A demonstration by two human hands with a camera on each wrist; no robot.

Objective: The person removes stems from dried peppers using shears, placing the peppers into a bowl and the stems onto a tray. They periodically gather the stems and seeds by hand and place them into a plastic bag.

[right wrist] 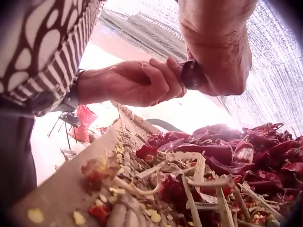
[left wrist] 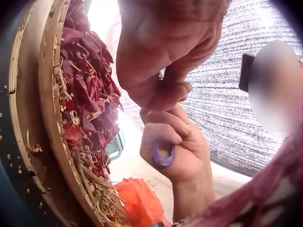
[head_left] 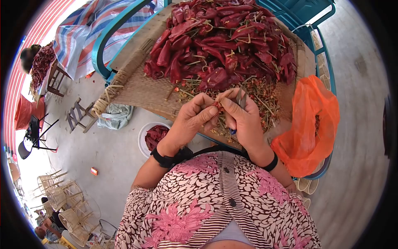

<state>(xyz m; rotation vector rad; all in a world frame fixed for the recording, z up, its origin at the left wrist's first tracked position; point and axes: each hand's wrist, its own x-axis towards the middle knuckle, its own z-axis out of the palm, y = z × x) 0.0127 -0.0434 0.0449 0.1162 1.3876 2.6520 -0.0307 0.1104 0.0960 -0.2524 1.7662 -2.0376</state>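
Observation:
Both hands meet over the front edge of a woven mat, close to the chest. My left hand pinches a small dried red chili piece between thumb and forefinger. Fingertips of my right hand come right up to that piece. The same right hand grips scissors, their pointed blades sticking up past the fingers; a blue-purple handle loop shows below the curled fingers in the left wrist view. Behind the hands lies a large heap of dried red chilies, with loose stems and seeds in front.
An orange mesh bag sits at the mat's right side. On the floor to the left stands a white bowl of chilies, near a plastic bag and a small wooden stool. Woven chairs stand farther left.

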